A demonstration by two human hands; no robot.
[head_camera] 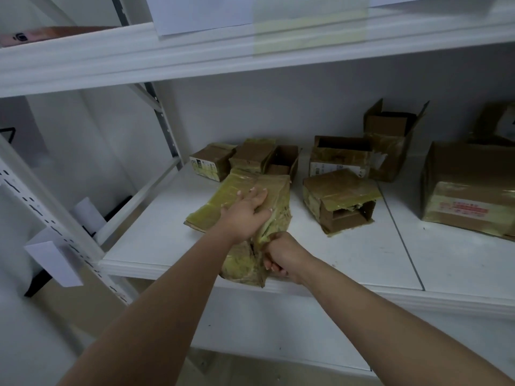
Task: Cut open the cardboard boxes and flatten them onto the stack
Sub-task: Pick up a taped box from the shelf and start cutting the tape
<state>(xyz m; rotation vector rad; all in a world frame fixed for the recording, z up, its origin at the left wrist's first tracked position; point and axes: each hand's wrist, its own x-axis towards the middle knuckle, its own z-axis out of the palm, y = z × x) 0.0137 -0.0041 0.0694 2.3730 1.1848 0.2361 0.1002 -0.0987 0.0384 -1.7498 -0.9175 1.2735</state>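
A flattened cardboard box (237, 188), wrapped in yellowish tape, lies on the white shelf (348, 254) and juts over its front edge. My left hand (245, 215) presses flat on top of it with straight fingers. My right hand (281, 254) is curled into a fist at the box's near end, gripping its crumpled edge; whether it also holds a cutter is hidden. Several whole boxes stand behind and to the right: a low taped box (340, 199) with a torn side, an open box (341, 157), and a tall open box (390, 140).
Small boxes (211, 161) cluster at the back left of the shelf. A large taped box (468, 190) sits at the right. An upper shelf (195, 59) overhangs. White rack uprights (55, 207) with paper labels stand at the left.
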